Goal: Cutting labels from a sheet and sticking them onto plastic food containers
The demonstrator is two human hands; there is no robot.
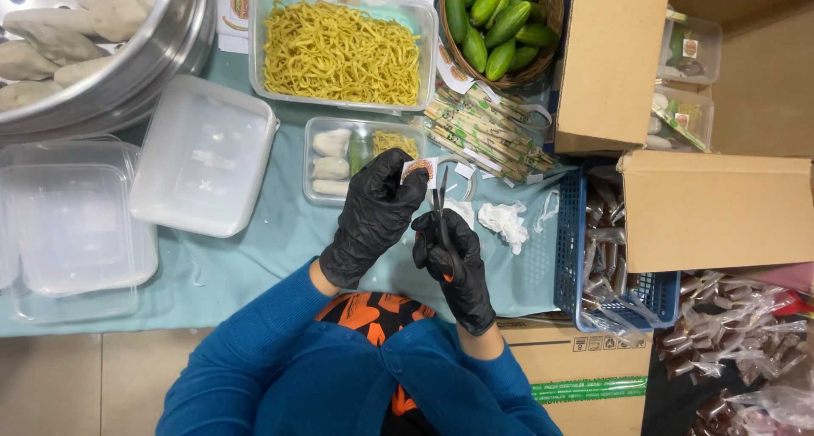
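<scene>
Two black-gloved hands meet over the counter [254, 249], one with a sticker, one with scissors.

The left hand [373, 216] has its grip narrowed on a small round sticker [416, 170], pinched at the fingertips. Just right of that grip, the right hand [451, 262] is closed around the handles of upright scissors [441, 200]. Beyond both grips lies a small clear tray [360, 156] of food; paper scraps [504, 220] lie to the right.
</scene>
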